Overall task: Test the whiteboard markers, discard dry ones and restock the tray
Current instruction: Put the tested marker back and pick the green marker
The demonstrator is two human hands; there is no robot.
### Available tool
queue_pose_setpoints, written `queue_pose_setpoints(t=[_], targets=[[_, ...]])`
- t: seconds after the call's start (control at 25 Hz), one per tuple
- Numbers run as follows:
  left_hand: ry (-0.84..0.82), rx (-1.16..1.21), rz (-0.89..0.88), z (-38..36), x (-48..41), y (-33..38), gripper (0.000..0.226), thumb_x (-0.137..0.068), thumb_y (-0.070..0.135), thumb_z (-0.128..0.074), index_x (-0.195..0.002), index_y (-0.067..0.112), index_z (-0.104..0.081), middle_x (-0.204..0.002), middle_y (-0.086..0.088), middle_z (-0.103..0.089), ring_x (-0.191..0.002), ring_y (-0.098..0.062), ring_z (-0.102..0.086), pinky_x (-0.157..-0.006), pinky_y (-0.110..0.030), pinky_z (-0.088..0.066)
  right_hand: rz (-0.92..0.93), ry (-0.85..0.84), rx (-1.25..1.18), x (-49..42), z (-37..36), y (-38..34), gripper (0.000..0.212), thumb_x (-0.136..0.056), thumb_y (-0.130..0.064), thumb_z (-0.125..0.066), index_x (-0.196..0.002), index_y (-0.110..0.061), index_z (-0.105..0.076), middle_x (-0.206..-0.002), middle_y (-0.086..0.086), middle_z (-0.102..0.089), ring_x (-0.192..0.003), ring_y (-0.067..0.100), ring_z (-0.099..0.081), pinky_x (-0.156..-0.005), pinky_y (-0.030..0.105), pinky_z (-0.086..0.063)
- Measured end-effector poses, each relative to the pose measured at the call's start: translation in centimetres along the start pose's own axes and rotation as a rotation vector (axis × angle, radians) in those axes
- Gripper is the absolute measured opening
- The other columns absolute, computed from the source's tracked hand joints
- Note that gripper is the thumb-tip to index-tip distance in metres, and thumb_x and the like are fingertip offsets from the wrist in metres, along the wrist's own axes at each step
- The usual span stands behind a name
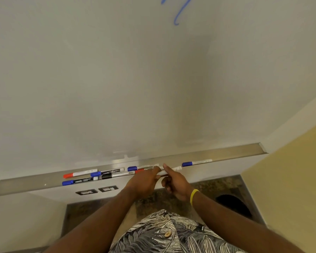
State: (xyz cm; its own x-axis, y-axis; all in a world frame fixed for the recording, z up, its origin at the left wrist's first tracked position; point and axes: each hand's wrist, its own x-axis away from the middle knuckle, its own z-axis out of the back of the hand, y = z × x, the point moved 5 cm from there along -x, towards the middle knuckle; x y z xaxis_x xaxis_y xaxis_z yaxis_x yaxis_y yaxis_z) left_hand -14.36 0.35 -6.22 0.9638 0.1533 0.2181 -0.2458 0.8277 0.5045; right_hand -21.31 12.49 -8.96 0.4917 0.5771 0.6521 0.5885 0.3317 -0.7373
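Tray (235, 152) lip runs under the whiteboard (117, 79); markers (82, 181) crowd its left half (one blue-capped marker (196, 162) lies right). Mid-tray, the left hand (144, 181) grips the red-capped marker (176, 169); the right hand (177, 185) pinches its barrel.

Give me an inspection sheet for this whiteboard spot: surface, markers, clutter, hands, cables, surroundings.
Surface: metal tray under the whiteboard, which bears a blue stroke near the top.
Job's things: several markers lie in the tray, mostly blue-capped; left red-capped marker, far-right blue-capped marker.
Clutter: nothing seen.
Hands: left hand and right hand together hold the held marker, which is red-capped, over the tray.
Cables: nothing seen; two wall sockets below the tray.
Surroundings: speckled floor, yellow wall, dark round opening at right.
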Motion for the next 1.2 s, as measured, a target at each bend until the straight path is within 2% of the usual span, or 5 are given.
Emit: queue_pose_setpoints(t=[0.24,0.68,0.92,1.04,1.2], targets=[[0.012,-0.062,-0.085,-0.6,-0.1,1.2,0.038,-0.105,0.040,-0.034,-0.141,0.033,-0.042,-0.121,-0.002,-0.069,-0.099,-0.022,-0.065,-0.072,-0.024,-0.038,-0.008,0.085,-0.194,0.9,0.0,0.1,0.035,-0.100,-0.029,-0.050,-0.077,-0.010,-0.068,-0.057,0.006,-0.055,-0.049,0.013,-0.043,-0.047,0.025,-0.031],[0.060,0.005,-0.089,-1.4,-1.7,2.0,0.036,-0.103,0.044,-0.040,-0.136,0.035,-0.052,-0.115,0.003,-0.071,-0.094,-0.014,-0.063,-0.066,-0.015,-0.033,-0.040,0.142,-0.340,0.6,1.7,0.5,0.034,-0.096,-0.025,-0.056,-0.068,-0.015,-0.070,-0.060,0.005,-0.054,-0.050,0.010,-0.044,-0.042,0.021,-0.033],[0.127,0.057,0.021,-0.4,-2.5,0.1,0.038,-0.098,0.055,-0.046,-0.128,0.032,-0.042,-0.097,0.006,-0.066,-0.072,-0.005,-0.055,-0.057,-0.014,-0.036,-0.003,0.153,-0.482,0.2,3.0,-0.6,0.036,-0.102,-0.026,-0.048,-0.093,-0.004,-0.074,-0.057,0.005,-0.053,-0.049,0.012,-0.041,-0.048,0.024,-0.033],[0.124,0.075,0.152,0.5,-3.4,-3.3,0.033,-0.100,0.028,-0.049,-0.131,0.019,-0.044,-0.116,-0.006,-0.060,-0.091,-0.013,-0.055,-0.074,-0.026,-0.045,0.033,0.204,-0.456,0.3,4.9,-0.6,0.034,-0.102,-0.025,-0.048,-0.099,-0.003,-0.073,-0.060,0.006,-0.056,-0.051,0.013,-0.043,-0.052,0.026,-0.033],[0.085,0.035,0.231,0.7,-4.6,-5.6,0.050,-0.090,0.000,-0.049,-0.138,0.013,-0.042,-0.136,-0.010,-0.048,-0.118,-0.025,-0.051,-0.102,-0.039,-0.046,0.082,0.253,-0.372,0.6,5.9,-0.5,0.031,-0.101,-0.023,-0.051,-0.096,-0.003,-0.075,-0.063,0.008,-0.060,-0.053,0.014,-0.048,-0.051,0.025,-0.036]])
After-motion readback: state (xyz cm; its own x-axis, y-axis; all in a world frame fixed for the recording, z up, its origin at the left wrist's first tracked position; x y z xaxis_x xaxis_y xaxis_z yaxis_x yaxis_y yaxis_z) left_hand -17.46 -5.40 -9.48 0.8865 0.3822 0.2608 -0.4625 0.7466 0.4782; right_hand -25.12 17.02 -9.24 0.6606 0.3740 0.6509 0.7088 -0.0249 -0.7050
